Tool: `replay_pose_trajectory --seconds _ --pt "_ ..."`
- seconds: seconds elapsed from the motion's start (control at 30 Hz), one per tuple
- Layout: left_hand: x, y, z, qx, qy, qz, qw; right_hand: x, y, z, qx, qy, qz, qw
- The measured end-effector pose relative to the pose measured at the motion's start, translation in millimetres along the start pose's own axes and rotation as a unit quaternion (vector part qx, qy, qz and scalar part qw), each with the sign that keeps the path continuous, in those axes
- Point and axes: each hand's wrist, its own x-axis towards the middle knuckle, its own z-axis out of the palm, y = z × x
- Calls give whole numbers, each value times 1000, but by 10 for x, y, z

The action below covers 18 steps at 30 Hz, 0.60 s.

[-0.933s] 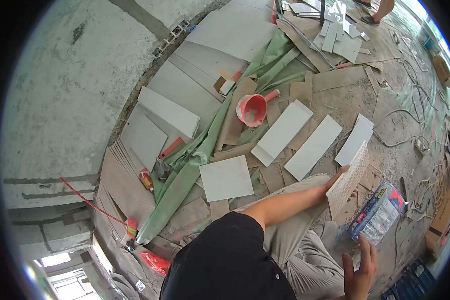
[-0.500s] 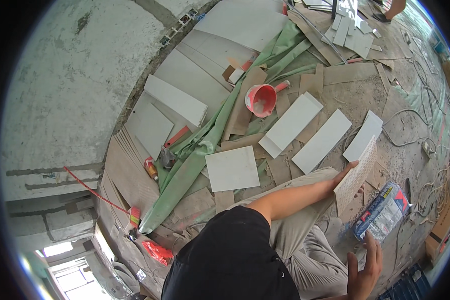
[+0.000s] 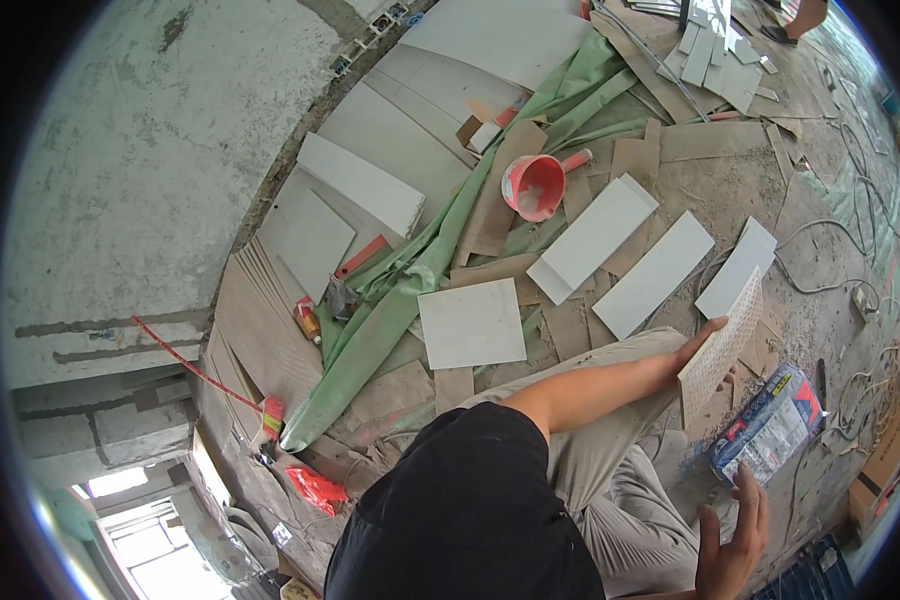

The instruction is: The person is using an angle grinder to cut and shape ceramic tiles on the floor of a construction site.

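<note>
Camera's swung a bit, so the red bucket (image 3: pixel 536 188) and the held tile (image 3: pixel 722 350) both sit further right and higher in frame now. More of the bright window (image 3: pixel 165 555) shows lower left, too.

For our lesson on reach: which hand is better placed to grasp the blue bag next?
Likely the right hand: it looks empty and close to the blue bag, while the left hand holds the textured tile.

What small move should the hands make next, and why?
Probably bring the right hand up to steady the tile: only the left hand holds it, tilted, while the right is open, with nothing visible in it, near the bag.
</note>
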Motion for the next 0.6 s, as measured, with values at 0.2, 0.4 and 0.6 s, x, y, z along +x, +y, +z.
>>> replay_pose_trajectory --seconds 0.2,0.4,0.6 --pt "47 127 -312 -32 -42 6 999 16 61 -16 11 -13 -2 1000" --pt "-283 1792 -372 37 32 211 976 -202 27 -57 3 -7 20 1000" --pt "-830 3855 -549 154 280 331 888 -134 -7 -24 6 -12 24 1000"
